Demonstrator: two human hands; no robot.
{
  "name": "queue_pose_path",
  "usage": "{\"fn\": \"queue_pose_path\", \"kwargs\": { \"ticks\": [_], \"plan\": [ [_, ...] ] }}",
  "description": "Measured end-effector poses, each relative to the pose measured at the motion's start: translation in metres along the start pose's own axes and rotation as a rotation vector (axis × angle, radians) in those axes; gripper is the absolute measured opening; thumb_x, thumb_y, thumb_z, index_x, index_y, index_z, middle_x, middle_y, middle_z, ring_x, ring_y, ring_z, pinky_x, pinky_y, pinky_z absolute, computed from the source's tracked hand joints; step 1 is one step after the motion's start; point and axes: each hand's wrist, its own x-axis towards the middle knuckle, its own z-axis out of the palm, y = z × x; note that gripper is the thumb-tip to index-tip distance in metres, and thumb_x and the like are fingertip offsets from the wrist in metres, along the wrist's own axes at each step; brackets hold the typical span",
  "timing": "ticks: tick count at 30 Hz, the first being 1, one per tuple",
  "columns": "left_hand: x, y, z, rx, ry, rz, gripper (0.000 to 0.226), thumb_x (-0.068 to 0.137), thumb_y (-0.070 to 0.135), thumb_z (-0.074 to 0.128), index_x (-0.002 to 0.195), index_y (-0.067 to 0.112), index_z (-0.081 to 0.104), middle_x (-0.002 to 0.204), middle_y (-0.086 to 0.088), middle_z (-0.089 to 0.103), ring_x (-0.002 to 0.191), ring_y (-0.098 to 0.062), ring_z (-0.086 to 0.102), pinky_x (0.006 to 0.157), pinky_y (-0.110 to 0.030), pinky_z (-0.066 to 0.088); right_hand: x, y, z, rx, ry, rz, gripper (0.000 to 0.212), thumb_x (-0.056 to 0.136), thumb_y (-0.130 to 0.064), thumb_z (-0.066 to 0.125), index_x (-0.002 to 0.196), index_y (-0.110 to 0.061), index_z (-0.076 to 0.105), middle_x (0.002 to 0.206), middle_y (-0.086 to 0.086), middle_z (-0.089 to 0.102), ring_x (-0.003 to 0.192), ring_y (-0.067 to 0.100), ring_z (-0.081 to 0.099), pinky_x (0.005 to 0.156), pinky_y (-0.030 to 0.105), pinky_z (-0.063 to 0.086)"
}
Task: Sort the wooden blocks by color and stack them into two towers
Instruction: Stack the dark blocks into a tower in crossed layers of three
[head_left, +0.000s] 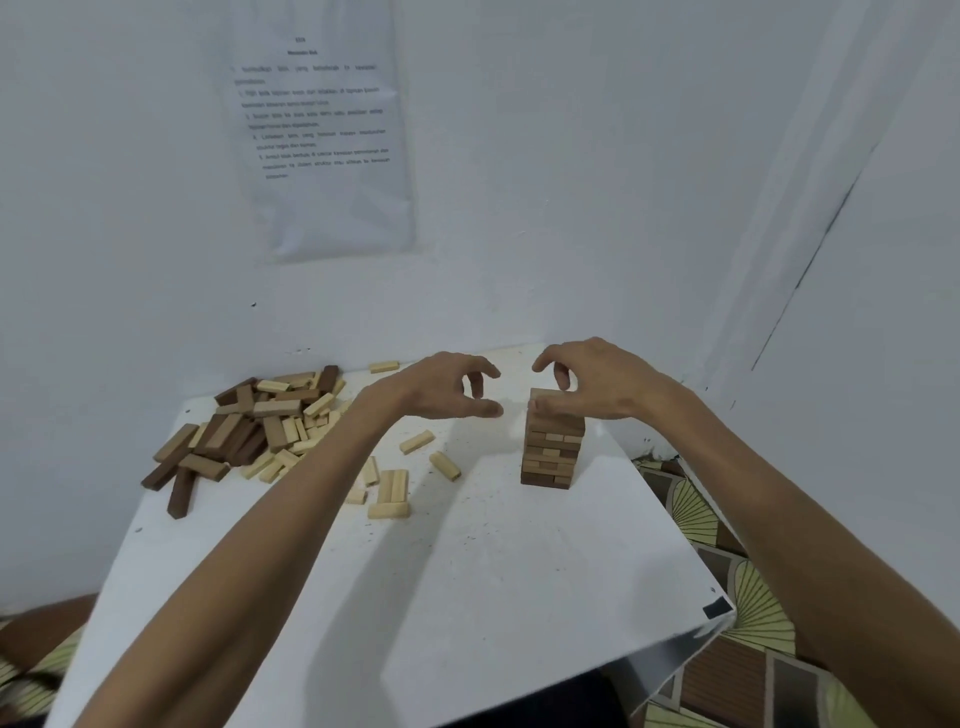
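**Head view: brown tower near the desk's right edge, both hands up at its top**

Head camera looks down on a white desk pushed into a corner, its far edge against the wall. The brown tower stands in the far right part, near the right edge, where patterned fabric shows below. The near half of the desk is bare apart from the two forearms crossing it.

A mixed pile of brown and light blocks lies at the far left, reaching toward the left edge. Loose light blocks lie between the pile and the tower, well apart from the tower.

The right hand arches over the tower, thumb on the near face of the top block and a curled finger dropping behind it, pinching it. The left hand hovers just left of the tower top, fingers loosely curved, thumb extended, holding nothing and touching nothing.
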Motion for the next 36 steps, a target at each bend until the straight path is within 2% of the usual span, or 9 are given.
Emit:
{"fn": "queue_pose_path", "kwargs": {
  "ticks": [7,14,18,21,25,29,31,33,36],
  "plan": [
    [-0.052,-0.038,-0.014,0.02,0.033,-0.12,0.042,0.094,0.047,0.066,0.129,0.025,0.063,0.111,0.016,0.068,0.097,-0.006,0.064,0.09,-0.031,0.052,0.036,-0.054,0.013,0.001,-0.025,-0.162,0.041,0.094,-0.053,0.062,0.124,-0.026,0.062,0.103,-0.014,0.062,0.094,0.008,0.052,0.082,0.032,0.049],
    [-0.107,-0.091,-0.032,0.049,0.077,-0.281,0.038,0.095,0.044,0.066,0.128,0.024,0.064,0.119,0.012,0.067,0.101,-0.008,0.063,0.088,-0.027,0.051,0.072,-0.115,0.049,0.043,-0.106,-0.292,0.039,0.094,-0.05,0.064,0.125,-0.026,0.063,0.11,-0.015,0.062,0.102,0.01,0.056,0.09,0.037,0.053],
    [-0.135,-0.126,-0.037,0.101,0.121,-0.384,0.034,0.092,0.043,0.068,0.121,0.025,0.067,0.118,0.01,0.066,0.101,-0.011,0.063,0.09,-0.032,0.052,0.095,-0.147,0.069,0.062,-0.138,-0.35,0.037,0.094,-0.051,0.063,0.124,-0.029,0.064,0.123,-0.012,0.063,0.111,0.01,0.056,0.092,0.038,0.052],
    [-0.149,-0.153,-0.038,0.169,0.145,-0.482,0.034,0.089,0.042,0.068,0.12,0.029,0.067,0.113,0.011,0.064,0.095,-0.013,0.063,0.081,-0.034,0.054,0.112,-0.171,0.081,0.066,-0.138,-0.362,0.036,0.095,-0.046,0.063,0.125,-0.027,0.065,0.126,-0.01,0.062,0.116,0.012,0.055,0.09,0.035,0.049],
    [-0.153,-0.179,-0.037,0.254,0.221,-0.591,0.02,0.086,0.035,0.066,0.094,0.016,0.064,0.09,0.004,0.061,0.079,-0.018,0.06,0.059,-0.031,0.046,0.138,-0.195,0.098,0.07,-0.116,-0.362,0.033,0.097,-0.039,0.062,0.124,-0.022,0.066,0.129,-0.001,0.063,0.117,0.019,0.057,0.093,0.038,0.051],
    [-0.144,-0.201,-0.025,0.228,0.239,-0.621,0.012,0.085,0.031,0.059,0.078,0.022,0.054,0.077,0.003,0.06,0.069,-0.018,0.061,0.053,-0.029,0.043,0.168,-0.212,0.118,0.059,-0.111,-0.342,0.031,0.097,-0.032,0.061,0.124,-0.02,0.067,0.125,0.005,0.064,0.115,0.024,0.059,0.089,0.037,0.052],
    [-0.138,-0.206,-0.02,0.237,0.232,-0.594,0.006,0.086,0.027,0.057,0.088,0.023,0.062,0.078,0.006,0.055,0.07,-0.017,0.057,0.054,-0.029,0.04,0.185,-0.217,0.127,0.037,-0.105,-0.334,0.03,0.096,-0.031,0.061,0.123,-0.019,0.068,0.123,0.007,0.063,0.111,0.025,0.061,0.085,0.036,0.052],
    [-0.132,-0.212,-0.013,0.238,0.238,-0.582,0.017,0.088,0.029,0.056,0.102,0.032,0.066,0.09,0.006,0.054,0.078,-0.017,0.056,0.061,-0.031,0.045,0.2,-0.221,0.136,0.018,-0.091,-0.332,0.031,0.097,-0.029,0.06,0.124,-0.017,0.068,0.123,0.008,0.063,0.111,0.025,0.06,0.084,0.035,0.051],
    [-0.129,-0.222,-0.004,0.206,0.267,-0.585,0.017,0.085,0.037,0.059,0.099,0.033,0.068,0.097,0.005,0.063,0.087,-0.019,0.062,0.069,-0.037,0.057,0.218,-0.226,0.148,-0.009,-0.085,-0.341,0.031,0.098,-0.031,0.059,0.119,-0.011,0.068,0.117,0.01,0.062,0.112,0.028,0.057,0.088,0.041,0.053]
  ]
}}
